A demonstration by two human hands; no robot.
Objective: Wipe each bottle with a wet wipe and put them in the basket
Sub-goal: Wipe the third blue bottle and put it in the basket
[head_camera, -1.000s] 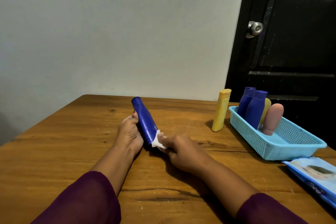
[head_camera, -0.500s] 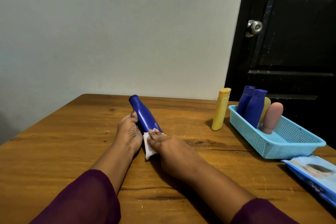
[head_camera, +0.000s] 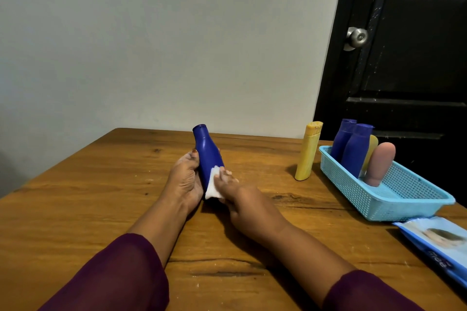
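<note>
Your left hand [head_camera: 185, 179] grips the blue bottle [head_camera: 208, 156], tilted, well left of the basket [head_camera: 394, 199]. Your right hand [head_camera: 242, 199] holds the wet wipe [head_camera: 213, 184] pressed on the bottle's lower side. Risk: press hard and the wet plastic could slip from your grip. The yellow bottle [head_camera: 308, 151] stands just left of the basket, so it's easy to knock on the carry.
</note>
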